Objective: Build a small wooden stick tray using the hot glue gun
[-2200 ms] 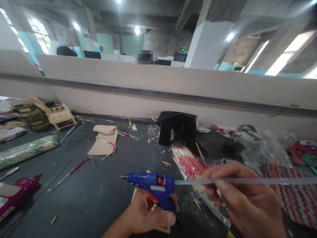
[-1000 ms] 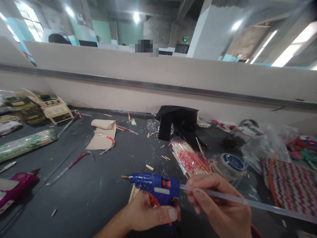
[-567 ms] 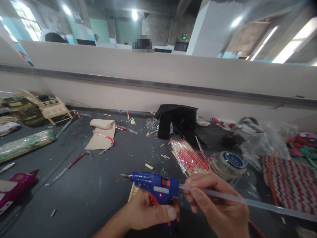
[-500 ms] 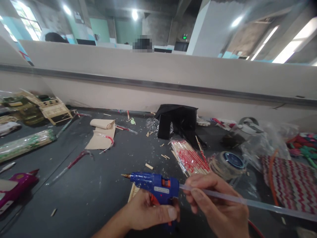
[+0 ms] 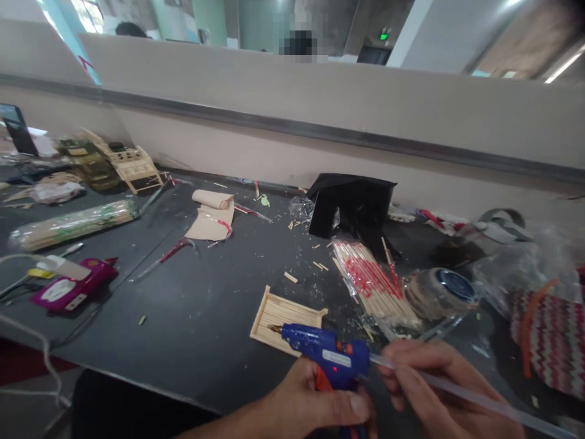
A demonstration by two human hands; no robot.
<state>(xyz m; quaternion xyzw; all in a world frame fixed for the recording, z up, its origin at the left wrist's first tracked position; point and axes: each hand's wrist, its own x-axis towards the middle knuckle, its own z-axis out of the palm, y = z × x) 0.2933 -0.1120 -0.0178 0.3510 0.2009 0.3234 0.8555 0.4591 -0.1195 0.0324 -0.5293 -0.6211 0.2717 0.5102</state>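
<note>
- My left hand (image 5: 315,405) is wrapped around the grip of the blue glue gun (image 5: 326,356), holding it just above the near edge of the table (image 5: 183,317) — nozzle pointing left, over the small panel of wooden sticks (image 5: 286,317).
- My right hand (image 5: 439,396) pinches the clear glue stick (image 5: 461,396) between thumb and fingertips, right behind the gun's back end, where the stick goes in.
- The gun looks light and rigid, best held by its handle; the brass tip I would judge hot, since a red light shows on the body.
- The glue stick is long, smooth and likely a bit bendy — gripping it close to the gun keeps it straight.
- Room: open dark surface lies to the left of the panel; to the right, a bag of red-printed sticks (image 5: 375,286) and a roll of tape (image 5: 441,292) sit close.
- A black folded piece (image 5: 351,204) stands toward the far edge.
</note>
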